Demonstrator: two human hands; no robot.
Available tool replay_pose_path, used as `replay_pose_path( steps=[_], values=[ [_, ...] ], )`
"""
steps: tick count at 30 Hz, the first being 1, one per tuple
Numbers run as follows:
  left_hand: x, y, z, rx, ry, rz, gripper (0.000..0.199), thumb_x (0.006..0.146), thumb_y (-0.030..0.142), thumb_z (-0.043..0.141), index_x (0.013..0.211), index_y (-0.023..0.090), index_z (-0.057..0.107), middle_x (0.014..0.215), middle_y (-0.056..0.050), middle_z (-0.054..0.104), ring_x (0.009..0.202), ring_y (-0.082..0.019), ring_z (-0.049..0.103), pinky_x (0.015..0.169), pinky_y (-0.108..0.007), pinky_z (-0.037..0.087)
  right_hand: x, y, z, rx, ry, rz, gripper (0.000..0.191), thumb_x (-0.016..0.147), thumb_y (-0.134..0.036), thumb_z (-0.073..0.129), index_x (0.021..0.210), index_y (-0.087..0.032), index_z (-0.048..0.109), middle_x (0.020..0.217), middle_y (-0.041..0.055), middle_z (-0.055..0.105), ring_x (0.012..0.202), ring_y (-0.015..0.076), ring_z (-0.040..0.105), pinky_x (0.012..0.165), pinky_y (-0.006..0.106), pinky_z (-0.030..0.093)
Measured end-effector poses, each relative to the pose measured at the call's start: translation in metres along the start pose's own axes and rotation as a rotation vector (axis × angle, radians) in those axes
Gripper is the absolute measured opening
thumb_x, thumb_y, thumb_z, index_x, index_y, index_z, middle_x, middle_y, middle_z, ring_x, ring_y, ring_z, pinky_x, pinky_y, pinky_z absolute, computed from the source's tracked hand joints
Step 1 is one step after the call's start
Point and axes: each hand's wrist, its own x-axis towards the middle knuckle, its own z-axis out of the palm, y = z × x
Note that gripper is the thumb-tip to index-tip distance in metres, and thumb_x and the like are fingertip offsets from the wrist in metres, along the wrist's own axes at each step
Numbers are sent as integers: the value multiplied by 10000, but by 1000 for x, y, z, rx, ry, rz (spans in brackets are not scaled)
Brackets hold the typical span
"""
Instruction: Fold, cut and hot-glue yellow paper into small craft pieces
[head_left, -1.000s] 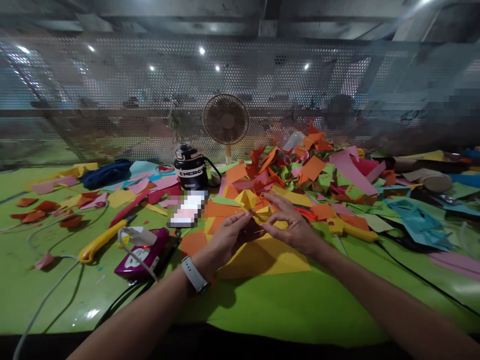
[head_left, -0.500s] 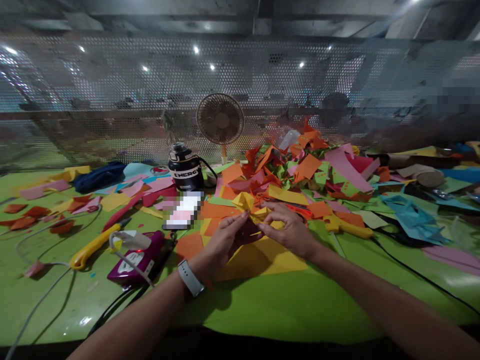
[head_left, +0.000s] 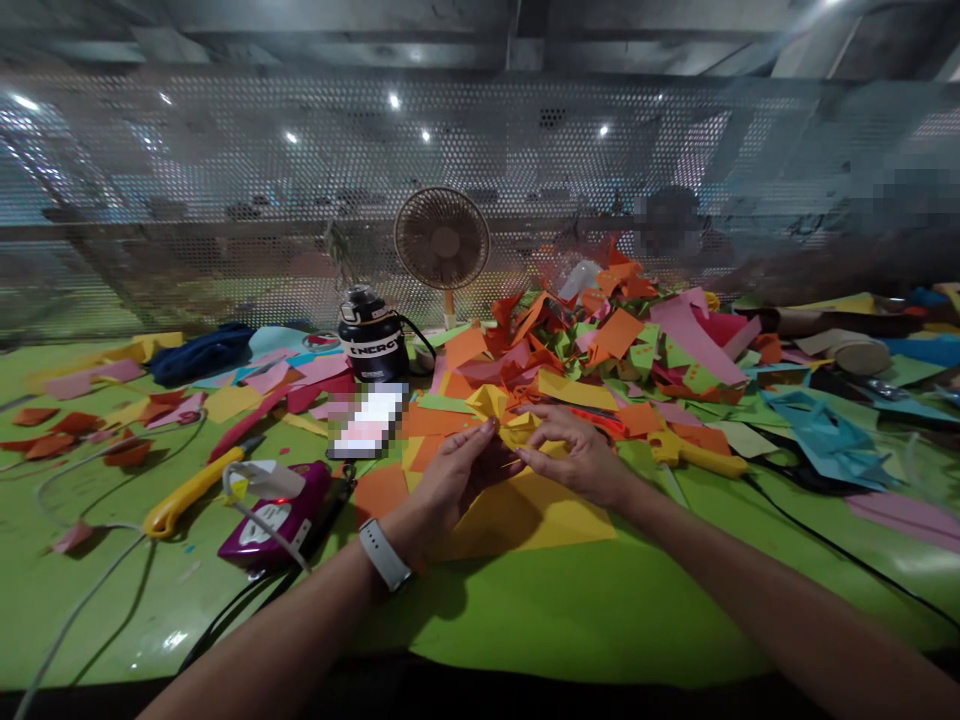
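Note:
A folded piece of yellow paper [head_left: 517,428] is held up between my two hands, its pointed flaps showing above the fingers. My left hand [head_left: 459,472], with a white watch strap [head_left: 384,555] at the wrist, pinches its left side between thumb and fingers. From the right, my right hand [head_left: 577,458] grips the opposite side with thumb and fingertips. Part of the folded paper is hidden behind the fingers. Beneath both hands lies a flat yellow sheet [head_left: 559,515], beside orange sheets [head_left: 379,490] on the green tabletop [head_left: 570,610].
Behind my hands rises a heap of coloured paper scraps [head_left: 592,330]. A phone [head_left: 371,420], purple power strip [head_left: 277,520] and yellow-handled tool [head_left: 191,495] lie left. A black jug [head_left: 373,340] and fan [head_left: 442,238] stand farther back. A yellow glue gun [head_left: 697,455] lies right.
Both hands keep hold of the folded yellow paper in nearly the same place. The right fingers and the paper's flaps have shifted very slightly; the whole view has drifted a little.

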Motion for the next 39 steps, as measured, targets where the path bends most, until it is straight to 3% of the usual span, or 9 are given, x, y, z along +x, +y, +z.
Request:
replay_pose_path(
  steps=[8, 13, 17, 23, 29, 39],
  values=[
    [-2, -2, 4, 19, 0, 42, 291, 668, 386, 802, 668, 143, 643, 600, 5, 644, 627, -124, 632, 802, -320, 538, 0, 2, 0, 30, -21, 1, 127, 744, -266, 653, 636, -203, 632, 1092, 82, 643, 1206, 251, 511, 982, 394, 373],
    [-1, -3, 3, 35, 4, 48, 300, 669, 391, 799, 643, 140, 636, 576, 10, 623, 619, -128, 630, 788, -315, 532, 1, 4, 1, 39, -12, -20, 150, 745, -274, 653, 619, -200, 618, 877, 37, 641, 971, 211, 597, 858, 333, 424],
    [-2, -3, 5, 37, 9, 53, 297, 659, 383, 807, 641, 135, 644, 580, 7, 625, 604, -124, 624, 772, -304, 532, 2, 2, 1, 26, -11, -38, 172, 755, -264, 637, 602, -197, 598, 705, -3, 579, 769, 160, 570, 775, 295, 419],
    [-3, -4, 3, 28, -29, 70, 288, 686, 396, 785, 699, 126, 683, 650, -26, 677, 626, -127, 631, 707, -265, 527, 2, 2, 1, 75, -24, -9, 138, 735, -241, 621, 613, -186, 588, 682, -16, 561, 682, 129, 522, 693, 258, 393],
    [-1, -5, -1, 75, -55, 56, 219, 601, 217, 853, 728, 126, 700, 768, -34, 722, 731, -127, 663, 787, -251, 522, 2, 3, 2, 94, -25, -5, 79, 708, -204, 607, 632, -185, 596, 689, -24, 565, 676, 123, 516, 685, 249, 385],
    [-1, -6, 1, 111, -53, 68, 243, 599, 272, 852, 697, 128, 682, 732, -38, 716, 695, -131, 651, 751, -265, 523, 1, 3, 3, 114, -50, 11, 96, 720, -229, 614, 636, -185, 594, 699, -18, 580, 691, 127, 524, 688, 251, 388]
  ],
)
